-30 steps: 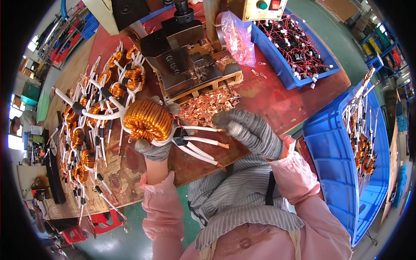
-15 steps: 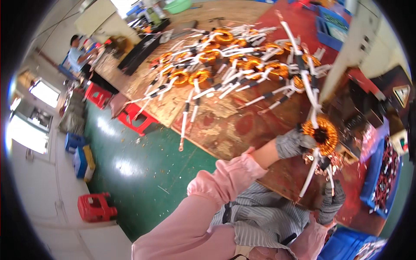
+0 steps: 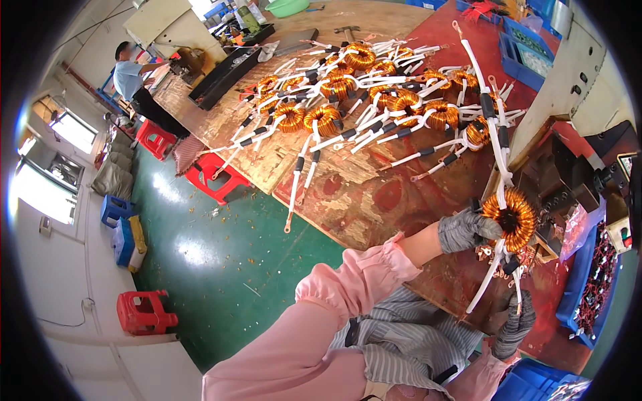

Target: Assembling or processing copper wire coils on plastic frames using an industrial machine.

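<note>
My left hand [image 3: 465, 230], in a grey knit glove, grips a copper-wound ring coil [image 3: 513, 218] held on edge above the wooden bench [image 3: 361, 194]. White-sleeved leads [image 3: 491, 113] stick up and down from the coil. My right hand [image 3: 513, 326], also gloved, is below it and touches the lower leads, which end in copper lugs. A pile of similar coils [image 3: 364, 93] with white leads lies spread across the bench further away.
A grey press machine [image 3: 568, 100] stands at the right, with blue bins [image 3: 588, 294] of small parts beside it. Red stools [image 3: 217, 177] stand on the green floor. Another person [image 3: 134, 83] works at the far end of the bench.
The view has swung left from the press toward the coil pile and the floor. The coil stays in my left hand, and my right hand has dropped lower on its leads.
</note>
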The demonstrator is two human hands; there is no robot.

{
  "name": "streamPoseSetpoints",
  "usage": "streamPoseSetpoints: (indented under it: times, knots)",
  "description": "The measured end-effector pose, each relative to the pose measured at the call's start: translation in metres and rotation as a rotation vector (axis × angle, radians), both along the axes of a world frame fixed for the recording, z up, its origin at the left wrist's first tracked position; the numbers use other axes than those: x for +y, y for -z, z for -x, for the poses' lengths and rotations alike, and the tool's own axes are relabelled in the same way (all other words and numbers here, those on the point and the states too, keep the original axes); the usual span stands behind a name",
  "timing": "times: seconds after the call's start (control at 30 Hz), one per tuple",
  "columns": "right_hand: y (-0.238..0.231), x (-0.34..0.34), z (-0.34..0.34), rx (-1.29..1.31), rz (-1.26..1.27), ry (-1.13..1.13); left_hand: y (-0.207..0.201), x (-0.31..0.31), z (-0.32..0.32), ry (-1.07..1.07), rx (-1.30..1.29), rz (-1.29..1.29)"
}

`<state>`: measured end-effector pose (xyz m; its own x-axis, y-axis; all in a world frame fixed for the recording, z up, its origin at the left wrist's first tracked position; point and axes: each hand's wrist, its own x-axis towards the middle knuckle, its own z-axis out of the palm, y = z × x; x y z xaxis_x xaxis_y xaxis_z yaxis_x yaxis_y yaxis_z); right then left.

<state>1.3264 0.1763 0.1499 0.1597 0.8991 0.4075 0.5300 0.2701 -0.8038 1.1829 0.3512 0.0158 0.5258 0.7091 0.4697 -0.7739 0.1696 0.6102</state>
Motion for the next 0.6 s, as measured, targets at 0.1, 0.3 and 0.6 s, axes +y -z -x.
streamPoseSetpoints:
  times: [0.1,0.3,0.6]
  knots:
    - [0.001,-0.001,-0.007,-0.039,0.031,-0.014,-0.046,-0.022,0.017,-0.111,0.075,-0.032]
    - [0.005,-0.007,-0.009,0.100,0.076,-0.003,-0.075,-0.038,0.021,0.074,0.019,0.244]
    - [0.023,-0.009,-0.027,0.020,0.014,0.017,-0.102,-0.049,0.031,0.022,0.094,0.238]
